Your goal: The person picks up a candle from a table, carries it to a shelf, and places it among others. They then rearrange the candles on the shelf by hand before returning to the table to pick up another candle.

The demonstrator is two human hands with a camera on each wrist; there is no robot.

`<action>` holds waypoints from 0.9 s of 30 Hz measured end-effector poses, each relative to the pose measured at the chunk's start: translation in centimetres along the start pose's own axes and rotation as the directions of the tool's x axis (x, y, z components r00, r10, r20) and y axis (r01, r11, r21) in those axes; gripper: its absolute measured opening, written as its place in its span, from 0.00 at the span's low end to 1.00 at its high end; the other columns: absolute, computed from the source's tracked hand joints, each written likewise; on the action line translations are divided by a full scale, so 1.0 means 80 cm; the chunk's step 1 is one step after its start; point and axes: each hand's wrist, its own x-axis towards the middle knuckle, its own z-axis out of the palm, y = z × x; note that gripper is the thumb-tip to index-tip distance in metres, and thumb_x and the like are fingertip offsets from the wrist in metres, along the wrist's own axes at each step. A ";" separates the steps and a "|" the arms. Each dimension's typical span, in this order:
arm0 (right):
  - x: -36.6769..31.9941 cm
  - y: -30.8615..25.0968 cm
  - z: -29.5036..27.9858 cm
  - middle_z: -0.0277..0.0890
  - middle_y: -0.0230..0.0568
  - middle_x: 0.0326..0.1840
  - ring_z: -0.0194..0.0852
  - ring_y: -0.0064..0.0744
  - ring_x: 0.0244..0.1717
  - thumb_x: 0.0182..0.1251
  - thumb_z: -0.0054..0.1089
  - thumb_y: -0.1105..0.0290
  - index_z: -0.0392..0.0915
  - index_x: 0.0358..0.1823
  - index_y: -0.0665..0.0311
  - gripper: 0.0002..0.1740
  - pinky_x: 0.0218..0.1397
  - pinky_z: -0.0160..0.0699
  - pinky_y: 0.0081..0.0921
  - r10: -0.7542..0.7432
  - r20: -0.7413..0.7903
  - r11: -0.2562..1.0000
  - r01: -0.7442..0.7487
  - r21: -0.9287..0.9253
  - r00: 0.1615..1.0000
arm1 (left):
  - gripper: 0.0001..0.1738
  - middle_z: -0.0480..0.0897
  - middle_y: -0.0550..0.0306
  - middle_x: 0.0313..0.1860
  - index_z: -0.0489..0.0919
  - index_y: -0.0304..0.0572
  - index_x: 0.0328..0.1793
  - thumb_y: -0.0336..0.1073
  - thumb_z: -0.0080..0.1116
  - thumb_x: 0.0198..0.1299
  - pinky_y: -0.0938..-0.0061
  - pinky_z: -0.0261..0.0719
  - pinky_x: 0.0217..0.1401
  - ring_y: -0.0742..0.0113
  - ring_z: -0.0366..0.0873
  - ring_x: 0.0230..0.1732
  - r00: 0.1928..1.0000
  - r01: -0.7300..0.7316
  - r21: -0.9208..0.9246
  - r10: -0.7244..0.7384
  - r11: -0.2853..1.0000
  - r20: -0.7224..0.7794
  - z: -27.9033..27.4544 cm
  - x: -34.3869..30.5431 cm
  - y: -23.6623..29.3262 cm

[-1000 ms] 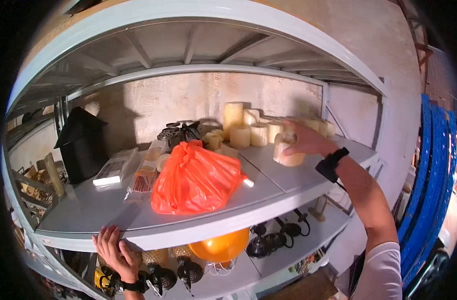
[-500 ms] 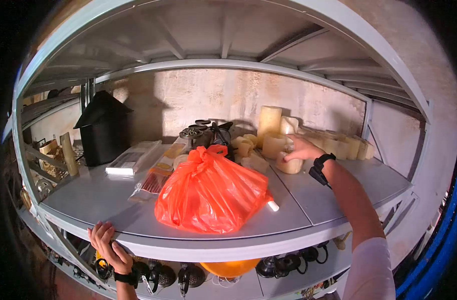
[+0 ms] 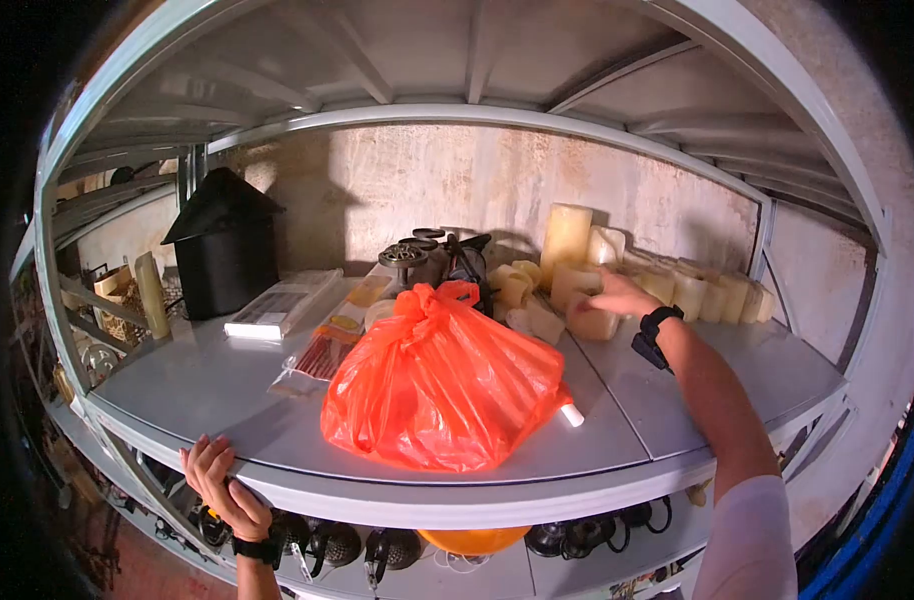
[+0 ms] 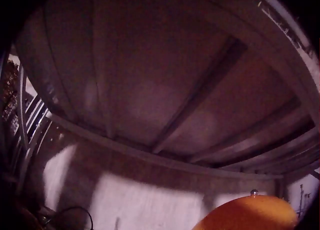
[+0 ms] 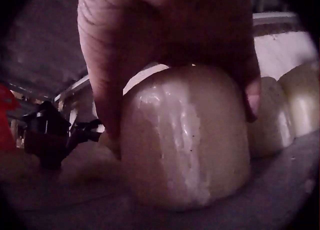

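Candle: the held candle [image 3: 589, 322] is on the shelf [image 3: 667, 400], right of the bag [image 3: 442, 385] and in front of the tall candle [image 3: 567, 240]; its base seems to meet the surface, though a slight lift cannot be ruled out.
Right grip: the person's right grip [image 3: 622, 297] spans the candle, thumb on one side and a finger on the other, parted only by the candle's width; the right wrist view shows the palm side above it.
Left grip: the left grip [image 3: 222, 488] lies at the shelf's front edge, fingers laid over the lip, with no loose object in it; how hard it presses cannot be told.
Slip risk: the wax looks smooth and glossy, so a light or uneven pinch could let the candle slide or twist out.
Neighbour risk: the candle row [image 3: 712, 295] is close on the right and the tall candle close behind; a sideways swing could knock one, and the tall one would probably topple most easily.
Bag risk: a low pull leftward could snag the thin plastic or push the white tube [image 3: 573, 414] poking out beside it.
Edge risk: a drop near the front lip could send the candle off the shelf.
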 end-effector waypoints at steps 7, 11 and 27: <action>-0.019 -0.012 -0.012 0.53 0.61 0.70 0.52 0.48 0.71 0.44 0.67 0.42 0.48 0.69 0.75 0.60 0.70 0.54 0.31 0.009 0.090 0.999 -0.005 -0.043 0.996 | 0.17 0.77 0.47 0.48 0.73 0.39 0.43 0.39 0.35 0.59 0.46 0.48 0.71 0.48 0.68 0.59 1.000 -0.024 -0.003 0.024 1.000 0.012 -0.002 -0.001 -0.005; -0.017 0.011 0.000 0.62 0.57 0.65 0.60 0.45 0.67 0.41 0.69 0.44 0.54 0.69 0.64 0.56 0.66 0.61 0.29 0.046 0.010 0.998 -0.046 -0.038 0.999 | 0.16 0.77 0.48 0.48 0.73 0.39 0.44 0.38 0.36 0.58 0.46 0.48 0.71 0.48 0.68 0.59 0.999 -0.030 -0.003 0.030 1.000 0.025 -0.004 0.000 -0.003; -0.038 -0.012 -0.020 0.56 0.66 0.66 0.57 0.51 0.68 0.45 0.66 0.39 0.44 0.70 0.73 0.62 0.68 0.58 0.33 0.019 -0.021 0.966 -0.024 -0.258 1.000 | 0.16 0.76 0.48 0.49 0.73 0.39 0.45 0.33 0.38 0.54 0.47 0.47 0.71 0.47 0.67 0.60 0.997 -0.022 -0.010 0.023 1.000 0.073 -0.013 0.008 0.005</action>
